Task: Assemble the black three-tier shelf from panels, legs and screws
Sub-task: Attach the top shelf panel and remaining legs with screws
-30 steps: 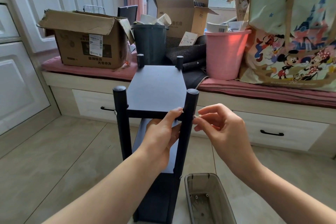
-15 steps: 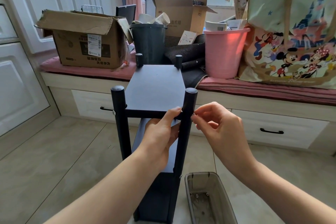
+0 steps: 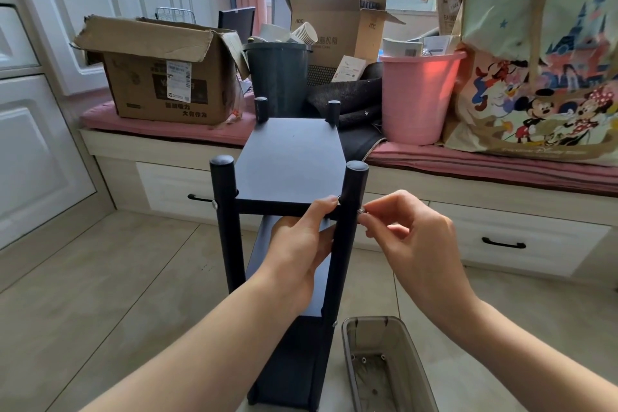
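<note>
The black three-tier shelf [image 3: 290, 160] stands upright on the tiled floor in front of me, with round legs at its corners. My left hand [image 3: 302, 244] grips the front edge of the top panel beside the near right leg [image 3: 347, 227], thumb on the panel's top. My right hand [image 3: 404, 237] pinches a small silver screw [image 3: 361, 211] between thumb and forefinger at the right side of that leg, level with the top panel. Another screw head sticks out of the near left leg [image 3: 224, 211].
A translucent grey bin [image 3: 384, 361] holding small hardware sits on the floor just right of the shelf base. Behind the shelf runs a window bench with drawers [image 3: 501, 237], loaded with cardboard boxes [image 3: 160, 77], a dark bucket [image 3: 279, 77], a pink bucket [image 3: 416, 94] and a printed tote bag [image 3: 541, 60].
My right hand has moved left, bringing the screw up against the near right leg. My left hand keeps its hold on the top panel.
</note>
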Available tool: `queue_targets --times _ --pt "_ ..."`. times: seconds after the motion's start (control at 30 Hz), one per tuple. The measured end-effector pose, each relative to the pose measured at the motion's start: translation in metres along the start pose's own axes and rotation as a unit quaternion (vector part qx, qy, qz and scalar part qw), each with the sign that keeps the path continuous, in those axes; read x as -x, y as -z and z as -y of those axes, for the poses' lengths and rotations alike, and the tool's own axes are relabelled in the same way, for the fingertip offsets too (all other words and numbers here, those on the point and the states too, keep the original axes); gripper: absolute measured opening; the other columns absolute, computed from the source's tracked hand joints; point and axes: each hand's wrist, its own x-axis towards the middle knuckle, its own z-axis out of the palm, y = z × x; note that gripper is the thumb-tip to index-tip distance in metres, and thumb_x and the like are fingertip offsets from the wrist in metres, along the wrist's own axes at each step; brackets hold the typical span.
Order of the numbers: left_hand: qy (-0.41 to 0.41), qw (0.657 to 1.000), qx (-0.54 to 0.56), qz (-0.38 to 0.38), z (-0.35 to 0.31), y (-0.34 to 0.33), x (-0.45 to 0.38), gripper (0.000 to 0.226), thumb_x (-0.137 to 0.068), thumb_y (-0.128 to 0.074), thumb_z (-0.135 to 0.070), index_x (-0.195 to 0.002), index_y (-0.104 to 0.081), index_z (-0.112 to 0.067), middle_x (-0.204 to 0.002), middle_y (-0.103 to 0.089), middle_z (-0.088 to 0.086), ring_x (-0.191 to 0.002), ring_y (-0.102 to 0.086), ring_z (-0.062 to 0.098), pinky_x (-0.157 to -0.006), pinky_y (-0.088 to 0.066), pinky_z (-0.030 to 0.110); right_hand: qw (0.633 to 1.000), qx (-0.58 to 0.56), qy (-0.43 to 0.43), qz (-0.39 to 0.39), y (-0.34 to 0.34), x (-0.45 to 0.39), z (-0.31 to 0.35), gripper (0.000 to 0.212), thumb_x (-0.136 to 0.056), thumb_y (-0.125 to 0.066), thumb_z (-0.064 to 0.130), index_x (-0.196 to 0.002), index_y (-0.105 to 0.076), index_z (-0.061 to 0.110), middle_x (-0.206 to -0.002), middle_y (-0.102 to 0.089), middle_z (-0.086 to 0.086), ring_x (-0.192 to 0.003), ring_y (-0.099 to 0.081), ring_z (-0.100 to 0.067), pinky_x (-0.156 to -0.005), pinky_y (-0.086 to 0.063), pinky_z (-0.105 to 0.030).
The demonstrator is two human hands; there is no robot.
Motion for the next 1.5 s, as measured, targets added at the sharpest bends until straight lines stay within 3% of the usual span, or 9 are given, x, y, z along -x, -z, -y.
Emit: queue_targets --times 0.2,0.5,0.83,0.97,1.13,1.5 --pt "0.001 1.000 0.004 -0.001 -0.0001 -0.0008 0.0002 0.031 -0.096 -0.063 -0.028 -0.121 -0.069 -0.011 -0.107 -0.077 0.002 -0.098 -0.074 0.021 -0.099 -0.052 0.036 0.996 0.056 0.062 0.003 0.0008 0.0005 0.0007 0.006 -0.085 -0.076 0.009 -0.087 -0.071 0.012 -0.081 -0.070 0.008 -0.078 -0.068 -0.010 -0.074 -0.055 -0.028" --pt "-0.006 1.000 0.006 -0.006 0.0013 -0.0009 -0.0008 0.030 -0.096 -0.063 -0.028 -0.121 -0.068 -0.013 -0.105 -0.077 0.001 -0.098 -0.074 0.021 -0.101 -0.051 0.038 1.000 -0.013 -0.012 0.009 0.0016 -0.0001 0.0000 0.009 -0.085 -0.074 0.018 -0.085 -0.068 0.025 -0.076 -0.071 0.012 -0.073 -0.069 -0.008 -0.072 -0.058 -0.033" --pt "-0.004 1.000 0.009 -0.003 0.0005 -0.0010 -0.0006 0.034 -0.095 -0.063 -0.027 -0.124 -0.066 -0.010 -0.107 -0.077 0.004 -0.098 -0.074 0.022 -0.102 -0.051 0.038 0.996 0.050 0.067 0.000 0.0009 -0.0013 -0.0005 0.010 -0.082 -0.079 0.008 -0.085 -0.070 0.013 -0.083 -0.068 0.010 -0.079 -0.068 -0.010 -0.072 -0.056 -0.026" --pt "-0.006 1.000 0.001 -0.001 0.0003 -0.0009 -0.0002 0.034 -0.096 -0.062 -0.028 -0.125 -0.066 -0.011 -0.106 -0.077 0.002 -0.096 -0.075 0.019 -0.093 -0.053 0.033 1.000 0.007 0.018 -0.003 0.0020 -0.0027 -0.0017 0.007 -0.083 -0.078 0.012 -0.085 -0.073 0.016 -0.079 -0.072 0.011 -0.077 -0.069 -0.009 -0.073 -0.057 -0.027" --pt "0.005 1.000 -0.004 -0.009 -0.0015 -0.0004 0.0001 0.034 -0.096 -0.062 -0.030 -0.124 -0.067 -0.010 -0.109 -0.076 0.004 -0.100 -0.074 0.022 -0.105 -0.049 0.041 1.000 -0.012 -0.022 0.009 0.0008 -0.0025 -0.0016 0.005 -0.085 -0.076 0.020 -0.082 -0.071 0.021 -0.074 -0.070 0.011 -0.074 -0.069 -0.010 -0.071 -0.057 -0.032" --pt "0.017 0.999 -0.009 -0.031 -0.0036 -0.0019 0.0007 0.037 -0.094 -0.064 -0.032 -0.125 -0.066 -0.012 -0.109 -0.076 0.002 -0.099 -0.074 0.021 -0.100 -0.051 0.038 0.999 0.024 0.034 0.010 0.0040 -0.0036 -0.0011 0.008 -0.082 -0.079 0.013 -0.087 -0.074 0.016 -0.080 -0.072 0.013 -0.076 -0.069 -0.006 -0.070 -0.056 -0.021"
